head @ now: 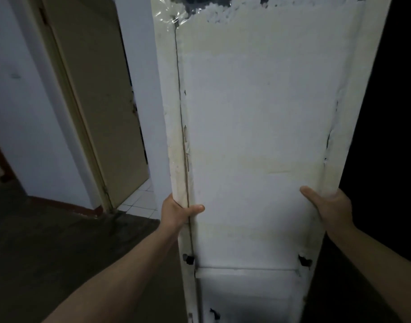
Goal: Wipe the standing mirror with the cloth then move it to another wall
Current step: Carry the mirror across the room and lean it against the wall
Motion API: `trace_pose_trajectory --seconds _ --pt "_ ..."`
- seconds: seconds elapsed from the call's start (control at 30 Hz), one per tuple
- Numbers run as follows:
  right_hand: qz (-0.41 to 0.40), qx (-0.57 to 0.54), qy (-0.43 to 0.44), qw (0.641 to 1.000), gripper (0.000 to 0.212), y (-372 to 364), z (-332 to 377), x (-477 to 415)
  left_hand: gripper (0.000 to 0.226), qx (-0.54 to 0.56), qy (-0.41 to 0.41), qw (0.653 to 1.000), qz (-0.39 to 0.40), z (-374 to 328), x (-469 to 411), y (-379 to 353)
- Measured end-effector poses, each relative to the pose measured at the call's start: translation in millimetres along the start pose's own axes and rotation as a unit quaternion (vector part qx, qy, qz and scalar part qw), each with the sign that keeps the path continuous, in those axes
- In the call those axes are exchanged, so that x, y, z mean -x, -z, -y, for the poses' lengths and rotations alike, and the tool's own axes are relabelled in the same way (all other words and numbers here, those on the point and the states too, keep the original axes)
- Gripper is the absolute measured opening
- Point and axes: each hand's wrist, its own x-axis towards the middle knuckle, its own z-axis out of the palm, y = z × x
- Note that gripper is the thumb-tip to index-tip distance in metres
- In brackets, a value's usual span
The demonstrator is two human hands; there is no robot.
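Two hands clamped on standing mirror (253, 136): left hand (176, 212) on left edge, right hand (328, 205) on right | back faces camera, white, peeling, taped | upright beside cream door (95, 89)

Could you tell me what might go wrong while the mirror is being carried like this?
The mirror fills the view ahead, so its top could knock the door frame unseen. The left hand and right hand grip only its side edges, so it might slip. The room is dim and the floor hard to read: tripping seems possible.
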Motion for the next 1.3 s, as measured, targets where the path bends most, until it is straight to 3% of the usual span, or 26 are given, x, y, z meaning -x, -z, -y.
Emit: trace_pose_trajectory --seconds 0.33,0.6,0.73,0.87,0.97,1.17,1.3 --pt "0.142 -0.041 -0.057 0.987 0.047 -159.3 -52.7 -139.5 0.065 -0.016 0.057 0.993 -0.102 41.1 -148.6 25.5" --pt "0.206 -0.058 -0.059 0.975 0.034 -293.3 -86.0 -215.6 0.06 0.0 0.062 0.982 -0.177 60.6 -246.2 53.6" --pt "0.242 -0.069 -0.049 0.967 0.023 -349.0 -97.5 -247.6 0.087 -0.007 0.075 0.974 -0.212 66.1 -283.2 69.7" --pt "0.288 -0.06 -0.042 0.955 0.019 -399.8 -113.1 -274.8 0.075 0.001 0.08 0.964 -0.253 71.2 -311.6 78.0" --pt "0.324 -0.058 -0.043 0.943 0.026 -434.8 -125.9 -292.7 0.077 0.001 0.086 0.952 -0.294 76.3 -325.0 80.2" --pt "0.416 -0.066 -0.027 0.907 0.015 -520.4 -139.5 -329.6 0.061 -0.001 0.079 0.916 -0.394 81.9 -344.2 70.5" --pt "0.486 -0.067 -0.004 0.871 0.018 -577.6 -148.3 -349.0 0.057 0.021 0.087 0.876 -0.474 85.3 -352.8 61.2"
